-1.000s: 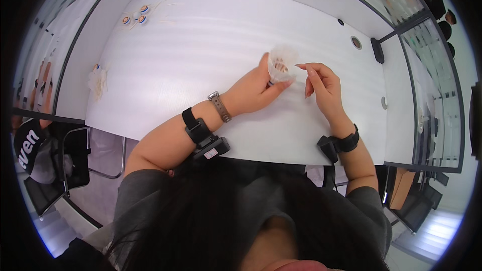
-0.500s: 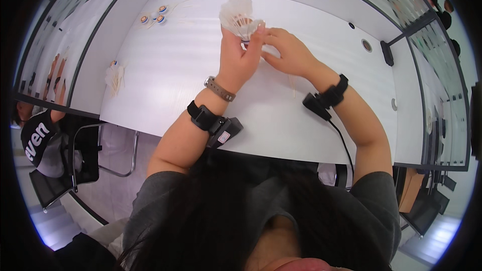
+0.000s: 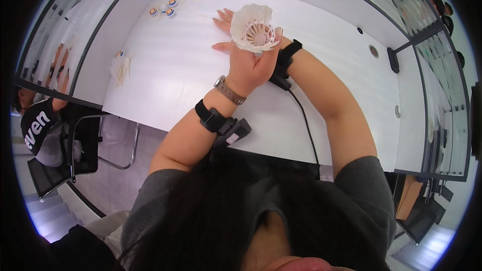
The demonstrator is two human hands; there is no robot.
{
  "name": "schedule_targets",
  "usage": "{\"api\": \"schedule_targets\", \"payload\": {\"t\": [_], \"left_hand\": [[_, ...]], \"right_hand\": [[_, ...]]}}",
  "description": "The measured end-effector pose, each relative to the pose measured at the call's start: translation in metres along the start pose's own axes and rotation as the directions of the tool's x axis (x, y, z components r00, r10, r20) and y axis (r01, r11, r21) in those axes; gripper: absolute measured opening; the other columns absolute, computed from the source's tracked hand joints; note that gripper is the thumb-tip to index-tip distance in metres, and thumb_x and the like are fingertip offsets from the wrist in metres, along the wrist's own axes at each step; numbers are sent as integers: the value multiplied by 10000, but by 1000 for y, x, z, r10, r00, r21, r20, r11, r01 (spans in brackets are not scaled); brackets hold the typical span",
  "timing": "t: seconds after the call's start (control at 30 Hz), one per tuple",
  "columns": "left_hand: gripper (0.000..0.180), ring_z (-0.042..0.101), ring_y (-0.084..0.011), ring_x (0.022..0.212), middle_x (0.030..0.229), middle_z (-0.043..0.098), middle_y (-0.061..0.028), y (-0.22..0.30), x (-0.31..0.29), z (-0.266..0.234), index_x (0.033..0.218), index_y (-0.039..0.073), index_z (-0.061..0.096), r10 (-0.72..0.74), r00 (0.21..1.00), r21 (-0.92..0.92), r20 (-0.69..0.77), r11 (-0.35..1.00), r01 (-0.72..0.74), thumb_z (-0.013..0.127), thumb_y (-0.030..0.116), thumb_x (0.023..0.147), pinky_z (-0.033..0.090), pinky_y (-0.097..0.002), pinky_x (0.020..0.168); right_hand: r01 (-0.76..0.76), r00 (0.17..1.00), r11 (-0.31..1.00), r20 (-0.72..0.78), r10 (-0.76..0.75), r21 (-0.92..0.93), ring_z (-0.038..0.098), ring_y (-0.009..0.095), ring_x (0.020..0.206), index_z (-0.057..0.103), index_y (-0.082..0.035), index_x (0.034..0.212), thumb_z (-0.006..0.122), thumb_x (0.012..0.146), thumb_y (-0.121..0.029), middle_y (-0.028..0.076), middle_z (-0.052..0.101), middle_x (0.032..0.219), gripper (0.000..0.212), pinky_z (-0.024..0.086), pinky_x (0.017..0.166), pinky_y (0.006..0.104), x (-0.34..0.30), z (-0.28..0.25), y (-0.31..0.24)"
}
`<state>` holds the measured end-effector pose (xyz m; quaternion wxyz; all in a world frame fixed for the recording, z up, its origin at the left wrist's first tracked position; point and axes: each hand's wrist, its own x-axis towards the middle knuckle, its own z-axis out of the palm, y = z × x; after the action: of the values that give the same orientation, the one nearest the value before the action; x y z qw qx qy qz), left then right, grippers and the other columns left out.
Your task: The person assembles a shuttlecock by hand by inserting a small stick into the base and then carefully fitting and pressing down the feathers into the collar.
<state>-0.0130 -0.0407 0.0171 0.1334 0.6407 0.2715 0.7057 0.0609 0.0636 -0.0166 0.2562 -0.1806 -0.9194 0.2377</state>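
Observation:
A white shuttlecock [image 3: 244, 20] is held in my left hand [image 3: 253, 68], its fingers and thumb wrapped round the base. The open skirt faces up, so the ring of pale shafts inside shows. Behind it, my right arm crosses to the left. My right hand [image 3: 224, 22] reaches over the table with fingers spread and nothing seen in them; its palm is mostly hidden by the shuttlecock and my left hand. Left of those fingers, thin pale shafts [image 3: 193, 14] lie on the table.
Several small round cork bases with blue rims [image 3: 170, 12] sit at the far left of the white table [image 3: 170, 80]. By the left edge lies a bundle of feather pieces [image 3: 120, 72]. Low partitions enclose the table. A black cable [image 3: 307, 115] trails from my right wrist device.
My right hand has left the shuttlecock and swung left behind my left hand, its fingers spreading. The shuttlecock has tipped so its open end shows more.

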Motion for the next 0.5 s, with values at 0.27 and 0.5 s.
{"api": "schedule_targets", "payload": {"t": [0.27,0.5], "left_hand": [[700,630,-216,903,1127,592,-133,-12,-8,-21,1210,-5,458,164,946,285,280,927,-245,848,252,689,514,-341,753],[687,619,-257,938,1106,593,-141,-18,-7,4,1229,-24,458,166,961,162,221,965,-204,815,242,706,504,-361,819]], "right_hand": [[-55,987,865,105,123,-498,136,271,1477,292,-35,1488,376,909,-688,155,202,1580,877,115,1206,420,61,62,19],[104,970,673,-74,-230,-733,216,267,1457,347,-3,1455,401,929,-638,164,276,1552,827,186,1193,404,7,49,80]]}}
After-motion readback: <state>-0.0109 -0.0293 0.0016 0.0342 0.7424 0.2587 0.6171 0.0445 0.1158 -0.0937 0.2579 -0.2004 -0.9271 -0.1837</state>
